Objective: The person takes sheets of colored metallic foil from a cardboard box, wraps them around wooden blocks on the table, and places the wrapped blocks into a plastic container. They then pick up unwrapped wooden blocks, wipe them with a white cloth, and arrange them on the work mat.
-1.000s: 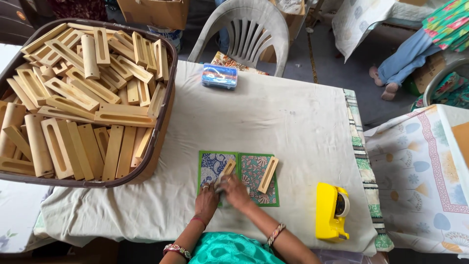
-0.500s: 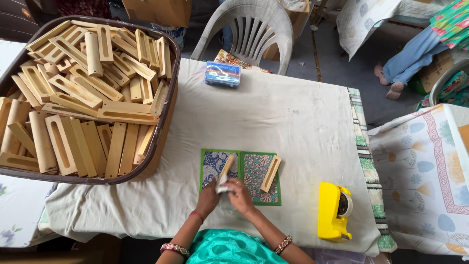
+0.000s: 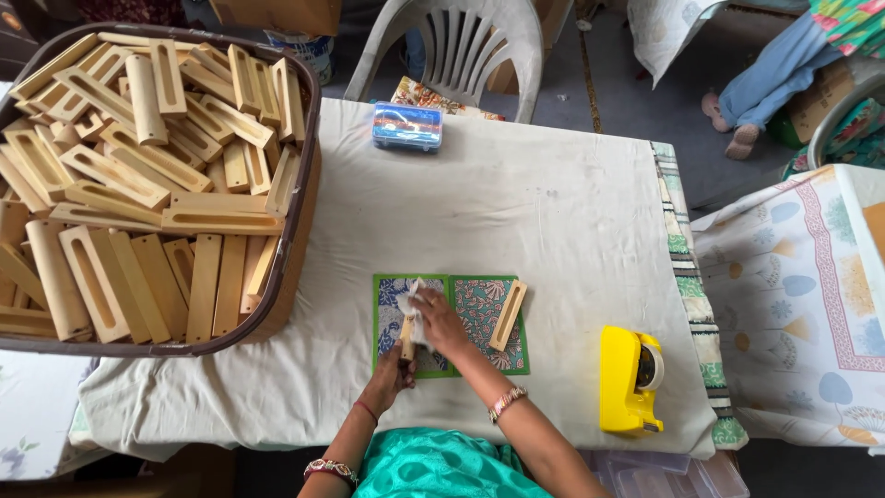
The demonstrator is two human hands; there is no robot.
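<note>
While the head view looks straight down, the left hand (image 3: 389,373) is closed around the lower end of a wooden block (image 3: 407,334), holding it upright-ish along the left patterned sheet (image 3: 389,314). Right hand (image 3: 441,323) is pressed on a small white cloth (image 3: 417,304) against the upper part of the same block, fingers curled over it. Both hands are over the near-centre of the table (image 3: 516,203), close to the front edge.

Second patterned sheet (image 3: 479,318) lies just beside the first, touching it on the right. Another wooden block (image 3: 508,315), slotted, lies tilted on that sheet's right edge, apart from both hands.

Yellow tape dispenser (image 3: 629,380) sits to the right of the sheets, near the front corner. Small blue box (image 3: 407,125) is at the far edge, well apart from the hands. Big brown basket (image 3: 300,184) on the left, overhanging the table, is piled with slotted wooden blocks (image 3: 138,184). Grey plastic chair (image 3: 461,46) stands behind the table. Table with a printed cloth (image 3: 811,295) is off to the right.
</note>
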